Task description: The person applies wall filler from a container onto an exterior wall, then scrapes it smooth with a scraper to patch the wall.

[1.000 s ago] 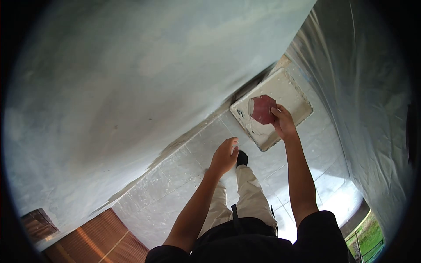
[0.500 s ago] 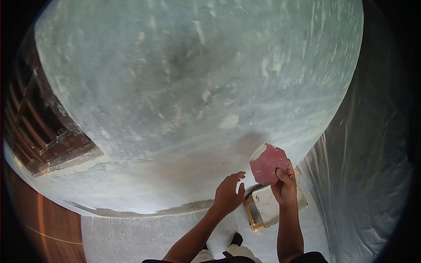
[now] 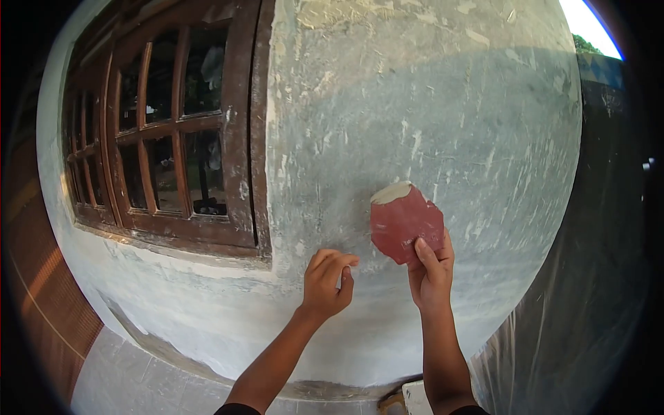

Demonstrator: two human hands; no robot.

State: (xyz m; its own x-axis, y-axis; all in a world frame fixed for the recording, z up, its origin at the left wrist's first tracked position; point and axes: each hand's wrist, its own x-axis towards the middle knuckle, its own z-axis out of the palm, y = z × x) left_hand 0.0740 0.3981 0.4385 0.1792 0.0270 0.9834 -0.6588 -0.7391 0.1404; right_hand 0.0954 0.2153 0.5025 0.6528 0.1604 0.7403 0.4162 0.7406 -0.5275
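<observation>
Head view, center: right hand (image 3: 433, 277) pinches a red scraper (image 3: 405, 223) low, seemingly keeping its putty (image 3: 391, 193) clear, as left hand (image 3: 327, 285) curls loosely, empty.

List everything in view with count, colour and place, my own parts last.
Wall: one, mottled grey-green, centre
Wooden window: one, brown, upper left
Flat spreader: one, red, pale paste along top, centre right
Ribbed screen: one, brown, far left
Plastic sheet: one, dark grey, right side
Tray: one, off-white, bottom edge, mostly cut off
Unidentified object: one, yellowish, beside tray
Tiled floor: one, grey, lower left
Foliage: one patch, green, upper right
Strip: one, blue, below foliage
Sky: one patch, white, top right
Sleeves: two, black, bottom edge
Forearms: two, bare, lower centre
Left hand: one, bare, left of spreader
Right hand: one, bare, gripping spreader
</observation>
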